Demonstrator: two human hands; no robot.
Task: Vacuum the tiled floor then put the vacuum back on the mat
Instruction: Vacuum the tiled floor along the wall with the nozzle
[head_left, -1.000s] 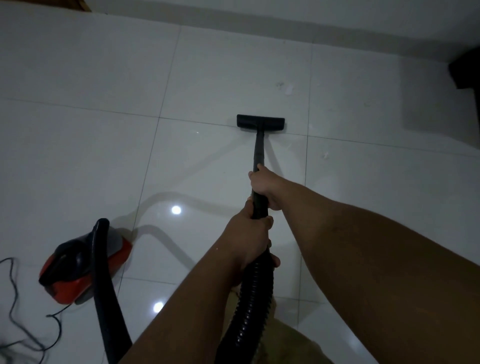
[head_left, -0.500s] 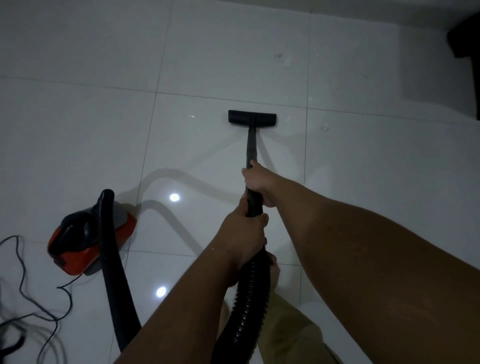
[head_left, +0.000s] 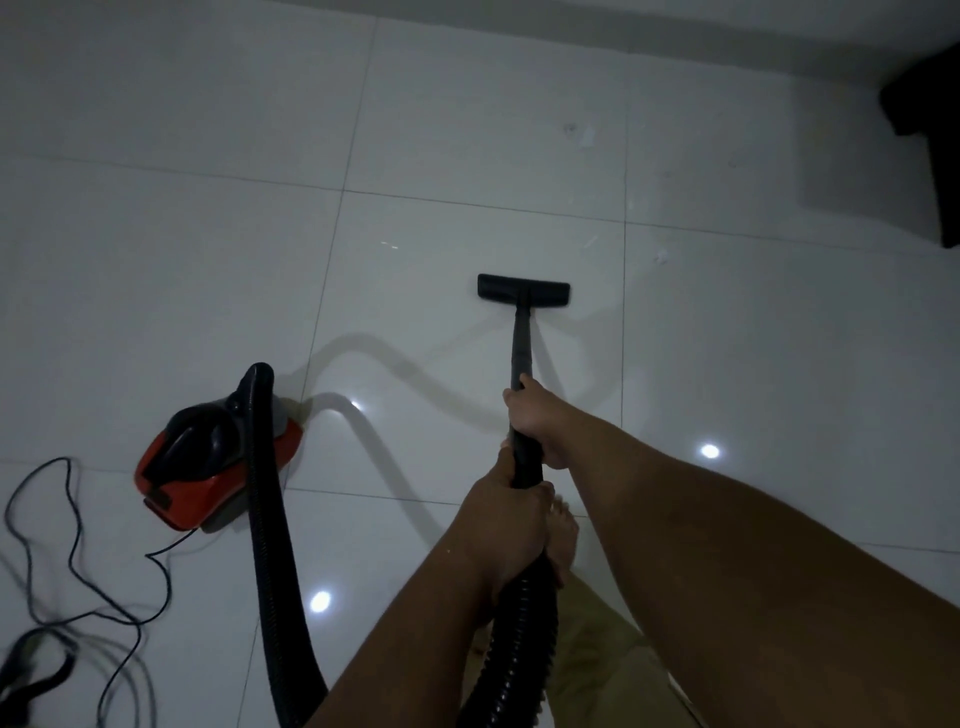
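Moved: floor nozzle now sits nearer, off the tile seam, well inside one tile | count: one red vacuum, one hose, one wand | grip: right hand and left hand both clenched round wand | around: cord tangled left, dark furniture far right, tiled floor

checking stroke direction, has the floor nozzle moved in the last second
Yes: the floor nozzle was on the cross grout line, now lies well nearer the person.
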